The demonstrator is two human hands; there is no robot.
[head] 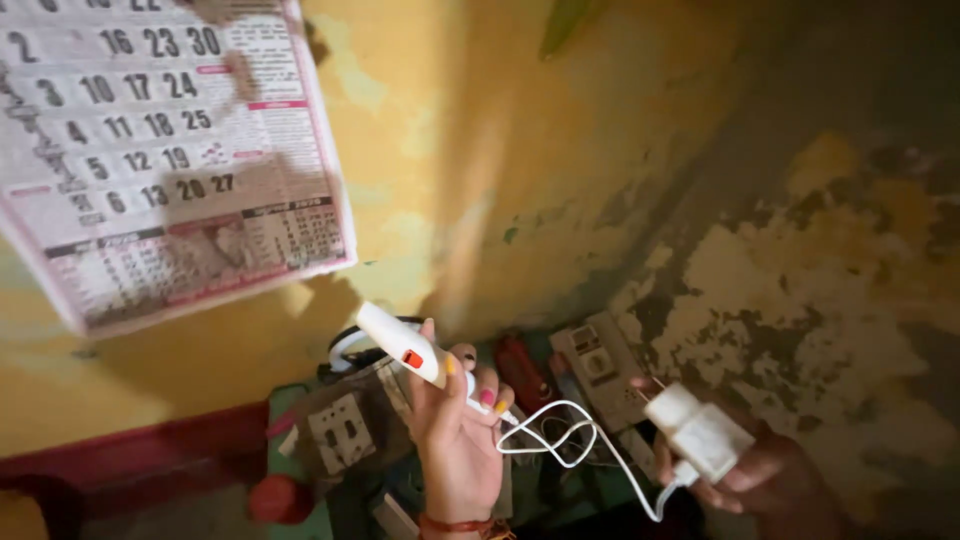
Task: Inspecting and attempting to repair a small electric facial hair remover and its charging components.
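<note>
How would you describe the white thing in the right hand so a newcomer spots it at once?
Start at the wall calendar on the yellow wall, then drop to the lower right, where the right hand is. It holds a white plug adapter, blocky, metal prongs pointing up-left. A white cable loops from it to the slim white device in the left hand.

Calendar (165, 150) upper left; switchboard (342, 432) below, on wall (560, 170).

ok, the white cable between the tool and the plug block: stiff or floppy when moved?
Probably floppy: the white cable droops in loose loops between the left hand and right hand. Looks thin and light, so it likely trails and may snag the clutter below.
</note>
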